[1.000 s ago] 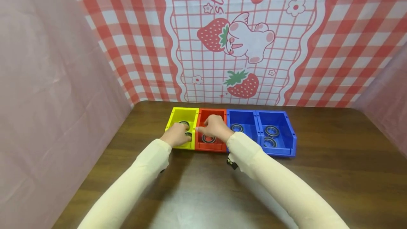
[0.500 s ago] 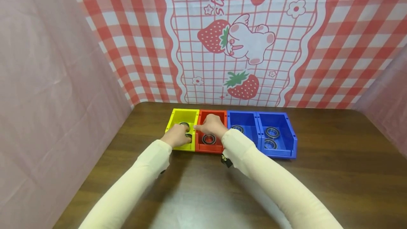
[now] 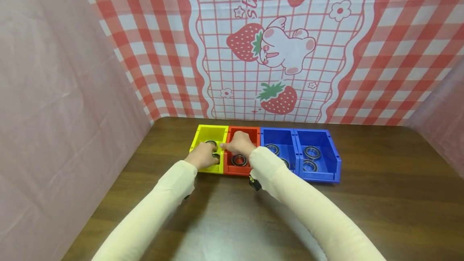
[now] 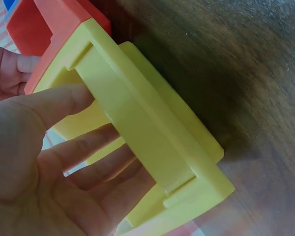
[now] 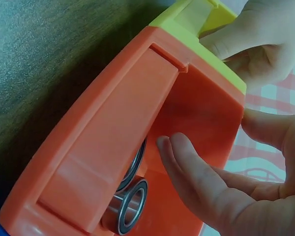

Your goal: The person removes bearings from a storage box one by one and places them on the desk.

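Note:
Reaching into the yellow bin (image 3: pixel 212 133), the left hand (image 3: pixel 203 155) has its fingers spread over the front lip. Two ring-shaped bearings (image 3: pixel 216 158) lie in this bin, partly covered by the hand. In the left wrist view the fingertips are hidden behind the lip. The right hand (image 3: pixel 239 143) is over the red bin (image 3: pixel 241 170), its thumb touching the rim beside the yellow bin and its extended fingers inside, holding nothing. Below those fingers, near the front wall, two bearings (image 5: pixel 132 206) appear in the right wrist view.
Two blue bins (image 3: pixel 277 134) continue the row to the right, with bearings (image 3: pixel 311 152) in them. All the bins stand side by side on a brown wooden table (image 3: pixel 380 180). A strawberry-patterned checked cloth (image 3: pixel 174 71) hangs behind, and a pink cloth (image 3: pixel 65 112) at the left.
The right hand has shifted slightly left along the red bin, and more of a blue bin's bearing shows past the sleeve. The left hand stays in the yellow bin.

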`<state>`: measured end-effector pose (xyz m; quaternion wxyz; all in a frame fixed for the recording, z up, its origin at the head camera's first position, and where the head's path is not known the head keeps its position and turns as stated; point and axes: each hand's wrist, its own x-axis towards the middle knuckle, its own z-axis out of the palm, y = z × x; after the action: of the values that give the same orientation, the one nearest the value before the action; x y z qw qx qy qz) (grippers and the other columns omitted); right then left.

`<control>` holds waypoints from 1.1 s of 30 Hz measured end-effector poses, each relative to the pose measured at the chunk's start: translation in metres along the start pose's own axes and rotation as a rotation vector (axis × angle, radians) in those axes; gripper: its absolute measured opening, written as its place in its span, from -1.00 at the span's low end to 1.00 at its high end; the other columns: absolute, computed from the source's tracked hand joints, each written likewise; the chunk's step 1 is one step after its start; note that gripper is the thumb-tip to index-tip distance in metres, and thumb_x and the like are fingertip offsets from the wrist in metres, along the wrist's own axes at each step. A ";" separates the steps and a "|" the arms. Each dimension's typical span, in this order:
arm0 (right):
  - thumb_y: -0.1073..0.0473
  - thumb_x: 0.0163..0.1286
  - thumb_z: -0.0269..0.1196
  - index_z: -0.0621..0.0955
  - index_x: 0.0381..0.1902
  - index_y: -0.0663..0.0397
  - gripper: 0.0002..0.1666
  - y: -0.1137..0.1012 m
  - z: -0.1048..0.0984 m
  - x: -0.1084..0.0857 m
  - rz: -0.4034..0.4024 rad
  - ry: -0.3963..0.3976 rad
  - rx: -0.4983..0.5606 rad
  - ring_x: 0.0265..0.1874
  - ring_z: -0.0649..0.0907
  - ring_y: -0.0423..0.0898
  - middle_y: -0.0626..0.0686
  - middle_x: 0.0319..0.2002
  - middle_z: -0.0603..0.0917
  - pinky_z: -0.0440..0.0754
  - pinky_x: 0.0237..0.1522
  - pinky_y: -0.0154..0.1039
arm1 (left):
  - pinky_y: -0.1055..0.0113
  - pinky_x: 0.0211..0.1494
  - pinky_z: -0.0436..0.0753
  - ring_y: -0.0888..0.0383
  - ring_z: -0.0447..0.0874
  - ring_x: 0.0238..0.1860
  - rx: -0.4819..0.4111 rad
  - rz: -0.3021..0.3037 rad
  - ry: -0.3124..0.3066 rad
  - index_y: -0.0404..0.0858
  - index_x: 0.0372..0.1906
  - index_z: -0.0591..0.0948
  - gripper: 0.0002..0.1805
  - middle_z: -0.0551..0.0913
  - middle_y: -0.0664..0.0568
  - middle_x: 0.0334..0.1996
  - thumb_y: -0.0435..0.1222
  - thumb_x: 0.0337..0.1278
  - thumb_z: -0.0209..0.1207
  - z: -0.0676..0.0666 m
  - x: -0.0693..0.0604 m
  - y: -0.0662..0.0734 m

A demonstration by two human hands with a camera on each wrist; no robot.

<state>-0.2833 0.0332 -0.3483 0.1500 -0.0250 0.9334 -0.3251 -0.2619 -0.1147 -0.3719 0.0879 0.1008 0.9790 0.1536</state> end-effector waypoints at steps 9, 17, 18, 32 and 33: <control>-0.08 0.24 0.32 0.56 -0.25 0.20 -0.57 -0.001 -0.003 0.007 0.048 0.008 0.056 -0.36 0.74 0.01 0.03 -0.50 0.58 0.68 -0.30 -0.24 | 0.04 0.27 0.53 -0.04 0.56 0.19 -0.007 -0.029 -0.025 -0.30 0.17 0.57 -0.48 0.60 -0.16 0.17 -0.15 0.13 0.26 0.002 0.003 0.000; -0.03 0.23 0.34 0.57 -0.26 0.20 -0.61 -0.003 0.001 0.007 0.079 0.035 0.089 -0.50 0.69 -0.09 0.06 -0.43 0.61 0.66 -0.37 -0.28 | 0.09 0.20 0.57 -0.05 0.59 0.15 -0.017 -0.011 -0.036 -0.33 0.16 0.57 -0.47 0.62 -0.17 0.14 -0.20 0.06 0.29 0.000 0.005 0.002; -0.02 0.23 0.34 0.57 -0.28 0.20 -0.62 -0.004 0.002 0.008 0.077 0.033 0.100 -0.51 0.71 -0.08 0.08 -0.44 0.63 0.68 -0.36 -0.27 | 0.10 0.19 0.58 -0.04 0.60 0.13 -0.013 -0.017 -0.035 -0.33 0.15 0.57 -0.47 0.62 -0.17 0.14 -0.21 0.06 0.29 0.000 0.005 0.002; 0.03 0.16 0.40 0.58 -0.22 0.22 -0.60 -0.006 0.006 0.013 0.140 0.048 0.189 -0.51 0.72 -0.05 0.13 -0.34 0.67 0.72 -0.29 -0.22 | 0.29 -0.34 0.44 0.05 0.44 -0.37 0.050 -0.122 -0.086 -0.33 -0.12 0.59 -0.67 0.62 -0.13 -0.19 -0.30 -0.07 0.26 -0.004 0.013 0.011; 0.04 0.15 0.41 0.58 -0.21 0.22 -0.60 -0.006 0.006 0.014 0.145 0.049 0.200 -0.52 0.73 -0.05 0.13 -0.34 0.67 0.73 -0.30 -0.22 | 0.30 -0.38 0.42 0.06 0.43 -0.40 0.064 -0.126 -0.100 -0.33 -0.17 0.60 -0.70 0.62 -0.13 -0.22 -0.31 -0.08 0.25 -0.005 0.014 0.012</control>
<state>-0.2947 0.0226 -0.3529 0.1522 0.0653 0.8991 -0.4052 -0.2746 -0.1022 -0.3652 0.1429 0.0496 0.9822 0.1110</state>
